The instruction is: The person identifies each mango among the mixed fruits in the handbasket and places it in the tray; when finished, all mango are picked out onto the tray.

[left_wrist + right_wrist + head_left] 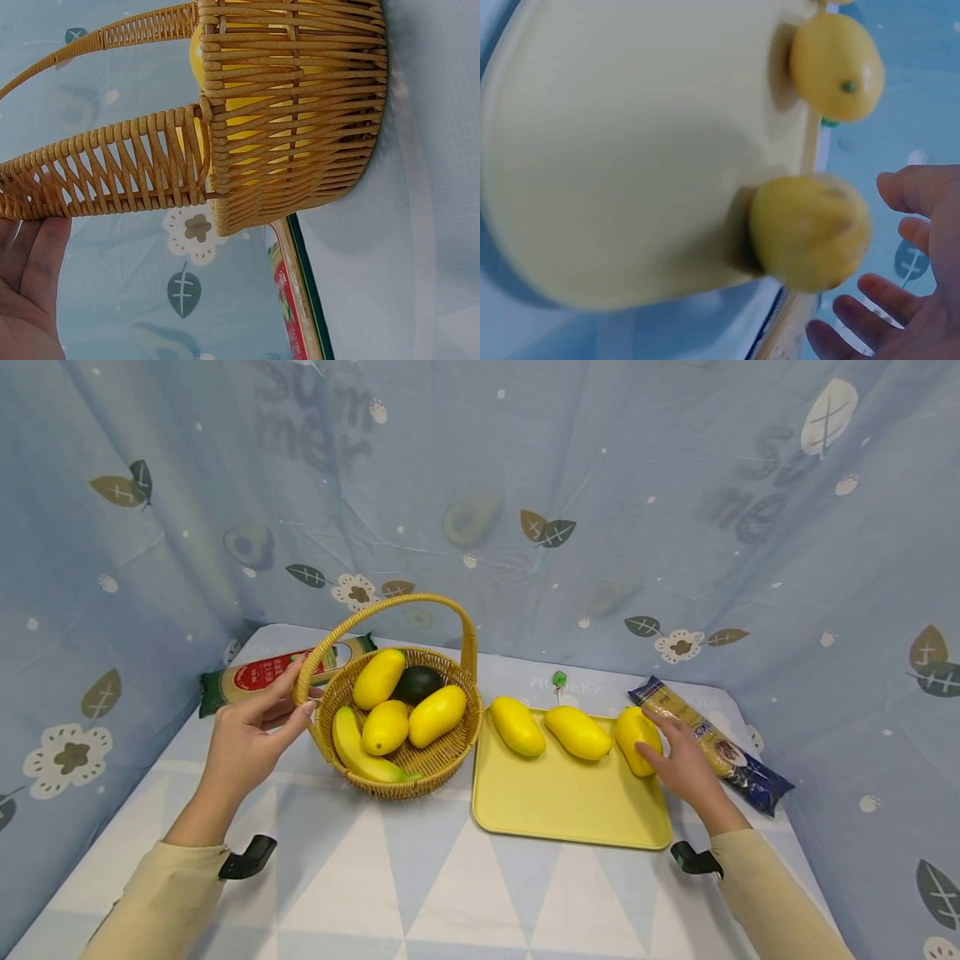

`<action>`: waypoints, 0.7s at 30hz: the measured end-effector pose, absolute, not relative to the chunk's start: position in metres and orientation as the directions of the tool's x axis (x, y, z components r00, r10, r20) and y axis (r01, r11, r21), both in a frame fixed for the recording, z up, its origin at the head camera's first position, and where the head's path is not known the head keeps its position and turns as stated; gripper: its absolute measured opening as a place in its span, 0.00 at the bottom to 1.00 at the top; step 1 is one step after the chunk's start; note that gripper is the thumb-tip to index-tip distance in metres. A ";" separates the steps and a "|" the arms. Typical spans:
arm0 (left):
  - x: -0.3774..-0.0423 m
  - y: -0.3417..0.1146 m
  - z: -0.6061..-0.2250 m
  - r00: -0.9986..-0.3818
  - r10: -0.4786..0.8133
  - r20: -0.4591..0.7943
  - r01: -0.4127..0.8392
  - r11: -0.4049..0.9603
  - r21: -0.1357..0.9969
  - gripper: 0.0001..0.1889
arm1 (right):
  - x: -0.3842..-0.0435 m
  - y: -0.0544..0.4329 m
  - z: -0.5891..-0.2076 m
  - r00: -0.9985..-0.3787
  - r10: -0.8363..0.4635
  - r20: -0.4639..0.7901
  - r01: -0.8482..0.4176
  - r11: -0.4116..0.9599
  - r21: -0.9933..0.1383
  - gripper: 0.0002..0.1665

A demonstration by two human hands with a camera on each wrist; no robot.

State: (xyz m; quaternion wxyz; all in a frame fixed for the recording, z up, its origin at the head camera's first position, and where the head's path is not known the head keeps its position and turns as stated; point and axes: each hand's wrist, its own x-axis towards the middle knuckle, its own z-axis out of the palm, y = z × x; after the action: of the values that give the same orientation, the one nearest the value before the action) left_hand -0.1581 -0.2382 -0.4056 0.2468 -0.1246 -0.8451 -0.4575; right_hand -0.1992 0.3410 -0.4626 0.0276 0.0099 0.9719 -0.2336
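Observation:
My left hand holds the handle of a wicker basket near its left base, thumb in front and fingers behind. Inside the basket lie a banana, a dark green avocado and several yellow mangoes. On the right, a yellow tray bears two mangoes and, at its right end, a lumpier yellow fruit. My right hand is beside this last fruit. In the right wrist view its fingers are spread and loosely bent, with a gap to the fruit.
Behind the basket lies a green and red packet. A blue and gold packet lies slanted just right of the tray. A small green-topped stick shows behind the tray. Patterned blue curtain closes off the back and sides of the table.

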 end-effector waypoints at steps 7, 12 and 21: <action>-0.159 -0.239 -0.407 -0.843 -0.003 0.538 0.455 0.531 0.715 0.36 | -0.195 0.324 -0.450 -0.995 -0.061 0.080 -0.092 0.879 -0.467 0.34; -0.160 -0.241 -0.408 -0.844 0.001 0.537 0.458 0.521 0.720 0.36 | -0.193 0.306 -0.443 -0.987 -0.121 0.104 -0.157 0.848 -0.507 0.31; -0.159 -0.240 -0.407 -0.841 0.004 0.541 0.463 0.521 0.717 0.37 | -0.187 0.262 -0.429 -0.965 -0.243 0.104 -0.260 0.798 -0.543 0.30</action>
State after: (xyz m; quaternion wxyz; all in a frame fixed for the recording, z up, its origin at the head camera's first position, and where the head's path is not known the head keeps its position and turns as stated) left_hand -0.1595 -0.2401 -0.4068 0.2448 -0.1394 -0.8371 -0.4689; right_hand -0.1869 0.2624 -0.4295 -0.0148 -0.1324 0.9481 -0.2886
